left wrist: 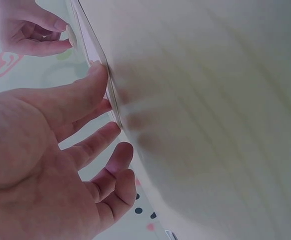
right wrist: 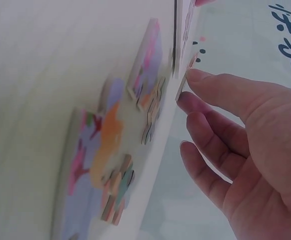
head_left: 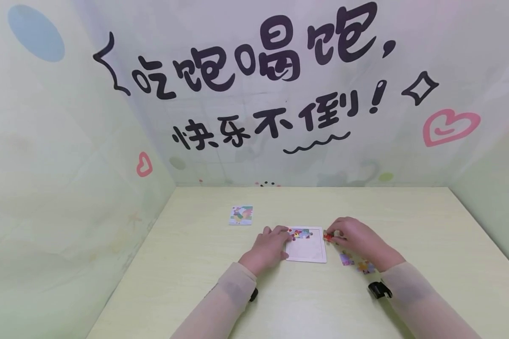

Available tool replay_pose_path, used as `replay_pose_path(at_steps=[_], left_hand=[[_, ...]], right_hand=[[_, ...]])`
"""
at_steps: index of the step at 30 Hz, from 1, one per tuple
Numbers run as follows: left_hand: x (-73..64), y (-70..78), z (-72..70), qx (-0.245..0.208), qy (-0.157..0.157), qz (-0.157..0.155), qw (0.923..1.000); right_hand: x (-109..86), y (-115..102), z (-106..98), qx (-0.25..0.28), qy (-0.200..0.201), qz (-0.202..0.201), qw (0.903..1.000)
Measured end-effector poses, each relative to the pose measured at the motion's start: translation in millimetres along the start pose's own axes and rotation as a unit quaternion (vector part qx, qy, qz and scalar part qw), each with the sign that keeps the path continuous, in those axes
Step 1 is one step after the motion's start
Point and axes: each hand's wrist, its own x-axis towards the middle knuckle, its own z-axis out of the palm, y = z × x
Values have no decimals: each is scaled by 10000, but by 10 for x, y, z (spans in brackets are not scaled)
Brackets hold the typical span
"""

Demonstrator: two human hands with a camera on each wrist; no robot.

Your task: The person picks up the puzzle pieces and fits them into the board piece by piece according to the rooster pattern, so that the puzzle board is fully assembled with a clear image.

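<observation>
A white puzzle tray [head_left: 307, 253] lies on the table, with joined colourful pieces [head_left: 302, 234] along its far side. My left hand [head_left: 266, 247] rests at the tray's left edge, fingers spread toward the far corner and thumb lower down. In the left wrist view its thumb and fingertips touch the thin rim, while the last fingers bend loosely. Just beyond the tray's right edge, my right hand [head_left: 360, 239] pinches a puzzle piece [head_left: 328, 237] with red on it between thumb and index finger. That piece shows nearly edge-on in the right wrist view.
Loose puzzle pieces, one purple [head_left: 346, 258] and one with orange [head_left: 366, 267], lie under and beside the right forearm. A square picture card [head_left: 241, 215] sits farther back on the left. Printed cloth walls [head_left: 280, 165] enclose the table at the back and sides.
</observation>
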Motion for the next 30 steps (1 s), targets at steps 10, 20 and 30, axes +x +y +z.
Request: replay_pose_path(at_steps=[10,20,30], left_hand=[[9,0,7,-46,-3,-10,10000],[14,11,-9,-75,21,3,10000],[4,25,-19,-19,-13,-32,10000]], right_hand=[[58,-11,41,-279,3,-71,9996],[121,-58,31,-357,94,-418,9984],[182,-93,62,-663,19,-414,9969]])
